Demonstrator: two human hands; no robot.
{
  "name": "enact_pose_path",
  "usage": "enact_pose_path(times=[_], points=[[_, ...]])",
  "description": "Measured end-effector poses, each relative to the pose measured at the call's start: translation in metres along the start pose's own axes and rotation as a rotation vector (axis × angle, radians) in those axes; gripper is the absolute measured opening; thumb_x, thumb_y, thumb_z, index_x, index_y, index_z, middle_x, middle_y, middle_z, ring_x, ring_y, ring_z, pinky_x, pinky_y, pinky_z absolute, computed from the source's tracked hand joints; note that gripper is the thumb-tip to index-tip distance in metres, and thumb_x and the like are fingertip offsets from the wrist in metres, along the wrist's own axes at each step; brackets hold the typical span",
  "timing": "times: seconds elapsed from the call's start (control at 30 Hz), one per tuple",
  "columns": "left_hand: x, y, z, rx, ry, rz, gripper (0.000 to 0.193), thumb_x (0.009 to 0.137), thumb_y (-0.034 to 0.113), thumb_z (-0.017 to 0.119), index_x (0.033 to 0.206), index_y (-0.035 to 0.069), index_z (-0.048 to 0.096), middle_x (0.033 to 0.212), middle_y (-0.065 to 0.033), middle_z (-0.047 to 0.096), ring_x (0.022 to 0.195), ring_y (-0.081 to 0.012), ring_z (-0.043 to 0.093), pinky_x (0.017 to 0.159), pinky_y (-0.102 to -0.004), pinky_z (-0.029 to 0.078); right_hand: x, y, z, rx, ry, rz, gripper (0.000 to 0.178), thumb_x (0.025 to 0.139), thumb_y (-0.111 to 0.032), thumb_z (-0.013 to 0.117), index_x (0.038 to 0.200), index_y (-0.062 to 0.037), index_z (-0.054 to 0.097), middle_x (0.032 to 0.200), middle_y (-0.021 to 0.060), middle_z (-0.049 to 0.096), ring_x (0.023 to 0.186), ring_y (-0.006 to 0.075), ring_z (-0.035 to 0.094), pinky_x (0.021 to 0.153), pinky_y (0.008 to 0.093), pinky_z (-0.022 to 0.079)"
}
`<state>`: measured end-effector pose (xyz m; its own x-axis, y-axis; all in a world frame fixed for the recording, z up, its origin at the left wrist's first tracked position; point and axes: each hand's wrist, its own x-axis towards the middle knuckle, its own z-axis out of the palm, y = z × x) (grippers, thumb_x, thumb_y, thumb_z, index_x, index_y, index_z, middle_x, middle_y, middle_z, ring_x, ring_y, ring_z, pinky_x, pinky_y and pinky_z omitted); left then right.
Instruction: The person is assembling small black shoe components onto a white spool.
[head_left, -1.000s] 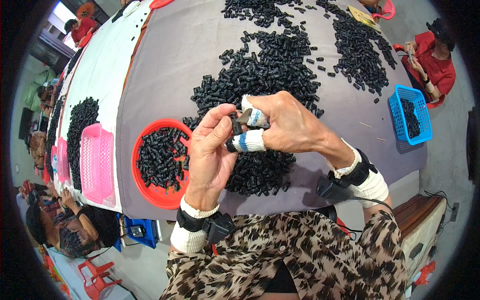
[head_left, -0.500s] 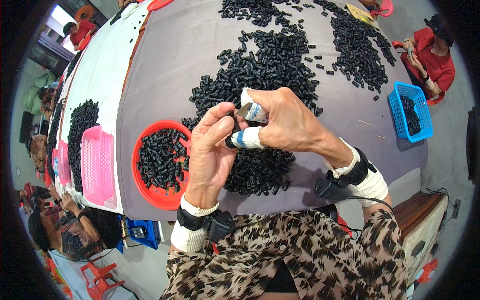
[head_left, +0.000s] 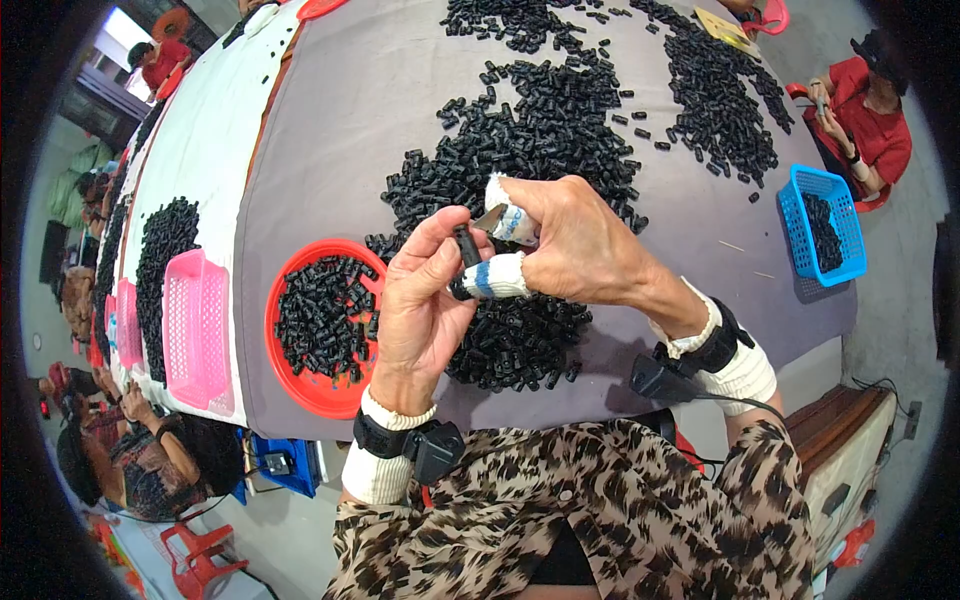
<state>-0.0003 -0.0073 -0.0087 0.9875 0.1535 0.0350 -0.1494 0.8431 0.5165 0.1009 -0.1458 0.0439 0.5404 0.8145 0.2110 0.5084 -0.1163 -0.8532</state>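
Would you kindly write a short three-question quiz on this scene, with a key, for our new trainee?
1. True or false: the left hand pinches a small black piece between thumb and fingers.
2. Where is the metal blade? A) in the red tray; B) in the right hand; C) on the floor.
3. Fill in the colour: the mesh basket near the picture's right side is ____.

Key: 1. True. 2. B. 3. Blue.
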Motion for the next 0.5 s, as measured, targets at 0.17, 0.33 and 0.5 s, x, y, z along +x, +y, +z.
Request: enact_pose_path(times=[0.17,0.33,0.5], points=[[-0.002,0.0,0.0,-0.024,0.0,0.003,0.028,0.085,0.004,0.055,0.112,-0.001,0.052,0.098,-0.0122,0.061,0.091,-0.0183,0.06,0.086,-0.0317,0.048,0.0,0.0,0.002,0.008,0.002,-0.025,0.035,0.066,-0.026,0.07,0.074,0.0029,0.051,0.057,0.0162,0.052,0.047,0.0268,0.051,0.047,0.0357,0.04],[-0.005,0.003,-0.002,0.051,0.021,0.013,0.027,0.083,0.004,0.058,0.11,-0.001,0.054,0.095,-0.0117,0.062,0.088,-0.0176,0.06,0.082,-0.0296,0.049,0.002,0.009,0.008,-0.008,-0.027,0.008,0.036,0.066,-0.027,0.07,0.074,0.0027,0.051,0.057,0.0168,0.053,0.05,0.0273,0.054,0.048,0.0362,0.041],[-0.043,0.064,-0.02,0.592,0.372,0.255,0.025,0.08,0.001,0.059,0.105,-0.003,0.057,0.091,-0.0103,0.061,0.077,-0.0143,0.059,0.066,-0.0244,0.049,0.01,0.014,0.012,0.057,-0.081,0.027,0.034,0.076,-0.03,0.066,0.082,0.0015,0.054,0.064,0.0101,0.057,0.059,0.0194,0.054,0.055,0.0318,0.043]])
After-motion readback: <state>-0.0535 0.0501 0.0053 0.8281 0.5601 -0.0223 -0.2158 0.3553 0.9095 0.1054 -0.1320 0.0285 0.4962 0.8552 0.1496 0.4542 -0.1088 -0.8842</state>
